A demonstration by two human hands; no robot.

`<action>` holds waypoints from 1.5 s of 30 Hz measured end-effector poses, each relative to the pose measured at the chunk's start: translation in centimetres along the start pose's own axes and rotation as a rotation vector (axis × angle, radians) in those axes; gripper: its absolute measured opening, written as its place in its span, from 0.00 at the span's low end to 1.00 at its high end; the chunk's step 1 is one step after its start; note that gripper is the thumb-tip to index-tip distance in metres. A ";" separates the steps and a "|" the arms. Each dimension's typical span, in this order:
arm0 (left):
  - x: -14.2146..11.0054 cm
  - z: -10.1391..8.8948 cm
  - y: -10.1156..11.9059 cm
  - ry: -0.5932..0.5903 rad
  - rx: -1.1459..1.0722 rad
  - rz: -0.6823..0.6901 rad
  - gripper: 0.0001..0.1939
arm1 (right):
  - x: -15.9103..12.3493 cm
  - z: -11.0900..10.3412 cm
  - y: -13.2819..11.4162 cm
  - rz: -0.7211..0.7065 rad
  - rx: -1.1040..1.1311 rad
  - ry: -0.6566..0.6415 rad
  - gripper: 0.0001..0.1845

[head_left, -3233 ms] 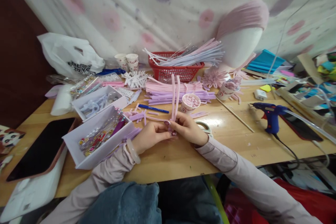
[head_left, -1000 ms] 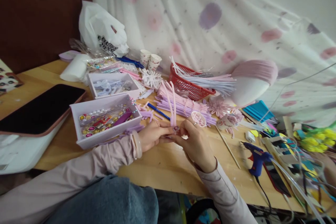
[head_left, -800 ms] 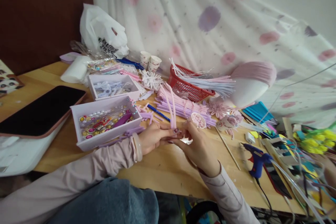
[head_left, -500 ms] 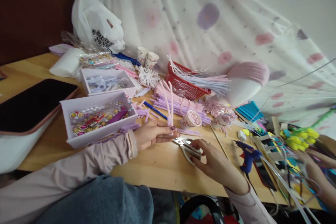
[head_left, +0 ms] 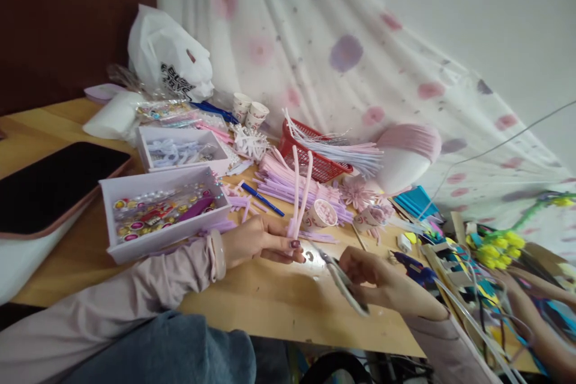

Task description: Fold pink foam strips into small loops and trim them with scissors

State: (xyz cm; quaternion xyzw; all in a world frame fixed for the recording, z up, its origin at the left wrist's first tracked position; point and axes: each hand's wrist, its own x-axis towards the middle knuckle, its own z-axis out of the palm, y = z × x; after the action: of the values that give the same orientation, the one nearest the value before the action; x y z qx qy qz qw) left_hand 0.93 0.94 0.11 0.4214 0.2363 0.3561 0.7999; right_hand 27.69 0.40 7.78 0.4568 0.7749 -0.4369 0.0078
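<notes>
While the left hand point(head_left: 258, 241) pinches the lower ends of the pink fuzzy stems point(head_left: 296, 180) between thumb and fingers, their long axis rises nearly upright, the two prongs parting slightly toward their free tips. They stand over the desk point(head_left: 270, 306), inward from its front edge, beside the paper cup point(head_left: 315, 216). The right hand point(head_left: 382, 281), fingers curled around the handles, grips the scissors point(head_left: 338, 277), whose long axis slants above the desk, blades pointing toward the left fingertips and handles toward the front edge.
</notes>
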 end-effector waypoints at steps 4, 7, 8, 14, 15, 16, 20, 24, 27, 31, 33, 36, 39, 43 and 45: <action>-0.1 0.4 0.3 -0.050 -0.009 -0.038 0.10 | -0.8 -1.0 0.1 -0.075 0.125 -0.009 0.30; -0.2 0.6 0.5 -0.052 -0.014 -0.068 0.10 | -0.2 -1.4 -0.8 -0.177 -0.077 -0.087 0.38; -0.2 0.6 0.6 -0.053 -0.014 -0.075 0.10 | 0.2 -1.5 -1.2 -0.197 -0.127 -0.124 0.39; -0.2 0.2 0.0 -0.112 -0.020 -0.147 0.07 | 2.9 -1.7 -3.1 -0.223 -0.095 -0.240 0.40; -0.2 0.2 -0.1 -0.120 -0.025 -0.162 0.07 | 3.2 -1.7 -3.3 -0.222 -0.077 -0.253 0.39; -0.2 0.2 -0.1 -0.125 -0.028 -0.176 0.07 | 3.5 -1.8 -3.4 -0.217 -0.057 -0.264 0.39; -0.2 0.4 0.2 -0.129 -0.028 -0.204 0.07 | 4.2 -1.9 -3.6 -0.184 0.020 -0.312 0.37; -0.1 0.3 0.2 -0.129 -0.032 -0.217 0.06 | 4.6 -1.8 -3.7 -0.184 0.038 -0.331 0.35; 0.0 0.2 0.1 -0.126 -0.029 -0.243 0.07 | 4.8 -1.6 -3.5 -0.171 0.101 -0.339 0.34; 0.1 0.1 0.0 -0.132 -0.022 -0.257 0.08 | 4.7 -1.4 -2.9 -0.112 0.177 -0.319 0.31; 0.1 0.1 0.0 -0.132 -0.025 -0.257 0.07 | 4.5 -1.2 -2.7 -0.084 0.212 -0.279 0.28; 0.1 0.0 0.0 -0.116 -0.029 -0.267 0.07 | 4.3 -0.7 -2.4 -0.017 0.269 -0.237 0.27; 0.1 0.0 -0.1 -0.103 -0.027 -0.277 0.06 | 4.1 -0.4 -2.3 0.053 0.289 -0.204 0.26; 0.1 -0.2 -0.1 -0.103 -0.020 -0.274 0.07 | 3.8 -0.2 -2.3 0.137 0.266 -0.162 0.24; 0.1 -0.2 -0.2 -0.104 -0.017 -0.272 0.07 | 3.6 -0.1 -2.3 0.147 0.260 -0.149 0.23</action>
State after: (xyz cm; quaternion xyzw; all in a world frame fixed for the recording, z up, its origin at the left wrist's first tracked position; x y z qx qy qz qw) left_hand 0.93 1.05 -0.14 0.3965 0.2464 0.2241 0.8555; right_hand 24.00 2.58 7.91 0.4758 0.6735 -0.5644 0.0378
